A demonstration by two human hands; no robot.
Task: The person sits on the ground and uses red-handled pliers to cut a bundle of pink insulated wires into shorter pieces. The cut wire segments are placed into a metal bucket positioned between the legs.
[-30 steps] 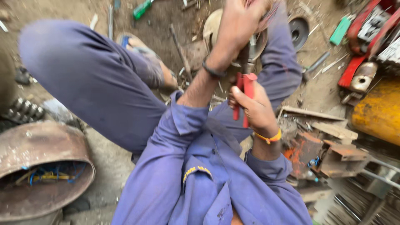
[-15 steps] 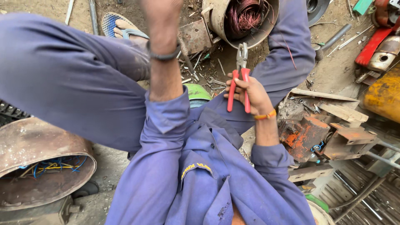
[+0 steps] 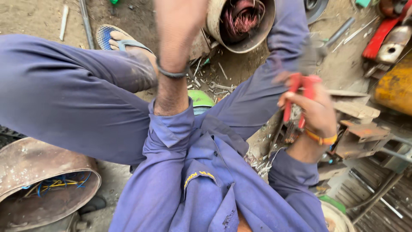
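The red-handled metal pliers (image 3: 300,96) sit in the right hand (image 3: 315,114), off to the right of the view above the right knee; the fingers are wrapped tightly round both handles and press them together. The tool's nose is blurred, so whether it bites on anything cannot be told. The left hand itself is cut off by the top edge; only its forearm and a dark band round the left wrist (image 3: 171,73) show, so its state cannot be told.

Just beyond the pliers, between the knees, lies a round grey metal motor housing (image 3: 257,36) on its side, packed with pinkish copper wire coils (image 3: 242,17). Small loose screws and metal scraps (image 3: 216,83) dot the dirt floor (image 3: 34,17) near it, beside a green round cap (image 3: 201,98) and a foot in a blue sandal (image 3: 112,38). Broken bricks and rusty metal blocks (image 3: 358,133) crowd the right side, and a rusty drum with coloured wires (image 3: 43,189) sits lower left.

In my judgement the main risks are the pliers slipping off the stiff wire and jerking toward the leg or the bare forearm, and sharp cut wire ends or the housing rim scratching unprotected skin. The housing looks unsecured and could roll under a hard pull.
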